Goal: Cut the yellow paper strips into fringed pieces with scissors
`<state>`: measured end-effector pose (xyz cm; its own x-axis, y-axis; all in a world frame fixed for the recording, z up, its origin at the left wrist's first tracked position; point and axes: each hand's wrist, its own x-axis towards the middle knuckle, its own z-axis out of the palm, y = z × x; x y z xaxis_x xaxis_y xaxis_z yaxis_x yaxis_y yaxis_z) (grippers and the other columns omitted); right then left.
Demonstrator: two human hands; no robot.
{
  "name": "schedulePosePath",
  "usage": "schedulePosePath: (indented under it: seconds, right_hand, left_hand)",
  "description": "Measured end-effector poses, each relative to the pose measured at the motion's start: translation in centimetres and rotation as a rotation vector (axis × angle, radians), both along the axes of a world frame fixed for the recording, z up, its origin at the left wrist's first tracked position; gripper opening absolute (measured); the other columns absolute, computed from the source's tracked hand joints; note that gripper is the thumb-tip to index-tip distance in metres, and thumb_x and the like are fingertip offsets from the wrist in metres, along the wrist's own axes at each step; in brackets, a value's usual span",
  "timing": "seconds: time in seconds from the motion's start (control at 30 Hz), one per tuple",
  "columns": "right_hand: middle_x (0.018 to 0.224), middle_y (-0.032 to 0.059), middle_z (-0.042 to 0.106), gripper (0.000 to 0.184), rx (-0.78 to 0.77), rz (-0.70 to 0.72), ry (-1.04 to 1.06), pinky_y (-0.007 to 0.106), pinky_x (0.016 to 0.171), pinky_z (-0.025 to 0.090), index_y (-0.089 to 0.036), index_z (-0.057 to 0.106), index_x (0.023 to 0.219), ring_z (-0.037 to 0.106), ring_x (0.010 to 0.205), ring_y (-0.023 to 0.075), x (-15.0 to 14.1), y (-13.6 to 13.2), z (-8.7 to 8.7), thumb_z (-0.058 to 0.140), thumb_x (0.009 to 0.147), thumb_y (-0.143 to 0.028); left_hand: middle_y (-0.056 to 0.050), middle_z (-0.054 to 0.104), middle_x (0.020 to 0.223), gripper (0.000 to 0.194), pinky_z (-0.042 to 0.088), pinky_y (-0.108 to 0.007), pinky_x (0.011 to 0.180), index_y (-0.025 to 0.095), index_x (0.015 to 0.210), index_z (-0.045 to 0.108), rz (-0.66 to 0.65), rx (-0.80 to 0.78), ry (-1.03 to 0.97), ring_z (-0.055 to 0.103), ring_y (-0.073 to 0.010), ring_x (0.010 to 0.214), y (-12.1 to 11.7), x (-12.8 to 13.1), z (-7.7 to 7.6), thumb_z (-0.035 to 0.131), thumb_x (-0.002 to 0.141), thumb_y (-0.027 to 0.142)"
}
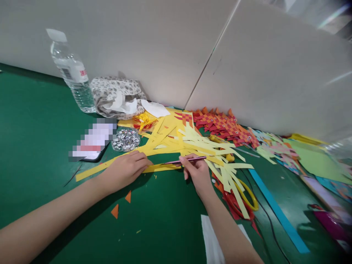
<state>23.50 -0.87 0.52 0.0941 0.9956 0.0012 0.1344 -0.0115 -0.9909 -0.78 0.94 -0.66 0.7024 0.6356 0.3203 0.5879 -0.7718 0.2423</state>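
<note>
Holds slim purple tool (pixel 194 160) between narrowed fingers of right hand (pixel 198 173), tool slanting left with dark tip near left fingertips. Presses fingers of left hand (pixel 127 169), drawn close together, on yellow strip (pixel 166 168), holding it against green table (pixel 90 227). Can't tell if tool tip touches strip.

Has heap of yellow strips (pixel 162 141) just beyond both hands' fingers, and pale yellow strips (pixel 229 167) fanned to the right of right fingers. Shows bag of googly eyes (pixel 125 139) just beyond left fingers, phone (pixel 95 141) farther left, then bottle (pixel 73 75) upright and patterned cloth (pixel 117 91) well beyond. Shows red-orange woven pieces (pixel 220 126) beyond right fingers, against wall panel (pixel 143 44).

Has two orange triangles (pixel 115 211) lying nearer the camera than left fingers. Has yellow loop handle (pixel 255 200) and red loop handle (pixel 239 209) to the right of right fingers, partly under pale strips, with blue strip (pixel 279 211) farther right. Shows white sheet (pixel 211 242) partly under right forearm.
</note>
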Motion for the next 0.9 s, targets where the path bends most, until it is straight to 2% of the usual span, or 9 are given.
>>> schedulePosePath:
  seconds: [0.2,0.37,0.5,0.7,0.9]
  right_hand:
    - [0.052,-0.0016,0.064,0.027,0.003,-0.138,0.083,0.020,0.032,0.026,-0.018,0.054,0.060,0.041,0.029,0.0056,1.7,0.7,-0.1,0.072,0.066,-0.037]
    - [0.043,-0.0035,0.058,0.024,0.009,-0.208,0.103,0.020,0.031,0.024,-0.018,0.053,0.056,0.042,0.027,0.0061,1.9,1.0,-0.3,0.070,0.064,-0.032]
    - [0.043,-0.0028,0.059,0.023,0.021,-0.286,0.123,0.019,0.030,0.022,-0.018,0.051,0.055,0.043,0.027,0.0070,2.4,1.2,-0.3,0.069,0.062,-0.029]
    - [0.041,-0.0041,0.057,0.018,0.059,-0.410,0.127,0.019,0.033,0.028,-0.018,0.050,0.055,0.044,0.029,0.0075,3.3,1.3,-0.4,0.065,0.063,-0.024]
    - [0.035,-0.0068,0.048,0.018,0.161,-0.458,0.116,0.019,0.038,0.032,-0.019,0.050,0.054,0.049,0.036,0.0092,3.4,1.0,-0.1,0.064,0.066,-0.020]
  left_hand:
    - [-0.006,0.065,0.090,0.029,0.047,-0.030,0.072,0.019,0.100,0.063,-0.004,-0.005,-0.022,0.058,-0.0188,0.084,0.0,0.0,0.1,0.034,0.094,0.019]
    - [-0.007,0.064,0.092,0.028,0.047,-0.031,0.073,0.017,0.101,0.063,-0.007,-0.019,-0.006,0.058,-0.0201,0.085,0.0,0.0,0.1,0.035,0.094,0.019]
    - [-0.007,0.064,0.092,0.028,0.047,-0.031,0.073,0.017,0.101,0.063,-0.007,-0.021,0.006,0.058,-0.0204,0.085,0.0,0.1,0.2,0.035,0.095,0.019]
    - [-0.007,0.064,0.090,0.028,0.047,-0.031,0.072,0.017,0.100,0.062,0.004,-0.017,0.005,0.058,-0.0203,0.084,-0.1,-0.1,0.2,0.035,0.095,0.021]
    - [-0.007,0.064,0.095,0.026,0.047,-0.033,0.077,0.017,0.103,0.060,0.014,-0.042,0.006,0.058,-0.0208,0.088,-0.1,0.0,0.1,0.036,0.095,0.021]
